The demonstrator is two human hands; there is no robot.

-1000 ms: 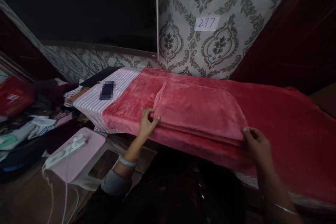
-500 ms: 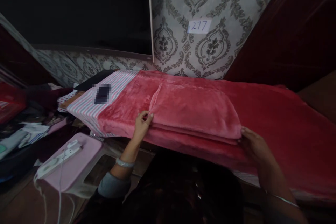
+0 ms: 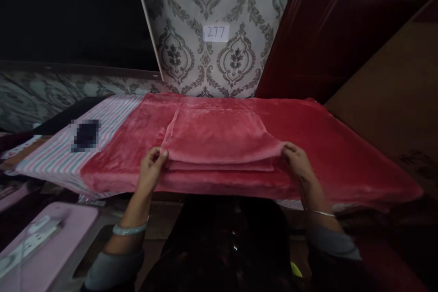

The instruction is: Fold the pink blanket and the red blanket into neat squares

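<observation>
A folded pink-red fleece blanket (image 3: 219, 139) lies on a table spread with a larger red fleece cover (image 3: 308, 137). My left hand (image 3: 153, 164) pinches the near left corner of the folded blanket between thumb and fingers. At the near right corner, my right hand (image 3: 297, 159) grips the upper layer and holds it out to the side. Between the hands the top layer's front edge sags slightly, with a lower folded layer showing beneath it.
A striped cloth (image 3: 112, 114) covers the table's left end, with a blurred dark object (image 3: 86, 135) on it. A power strip (image 3: 34, 239) rests on a pink stool (image 3: 65, 237) at the lower left. Behind are a large black screen (image 3: 68, 13) and patterned wall.
My view has turned to the right. My right hand has closed on the blanket's right corner and drawn its top layer up and outward. My left hand keeps its pinch on the left corner.
</observation>
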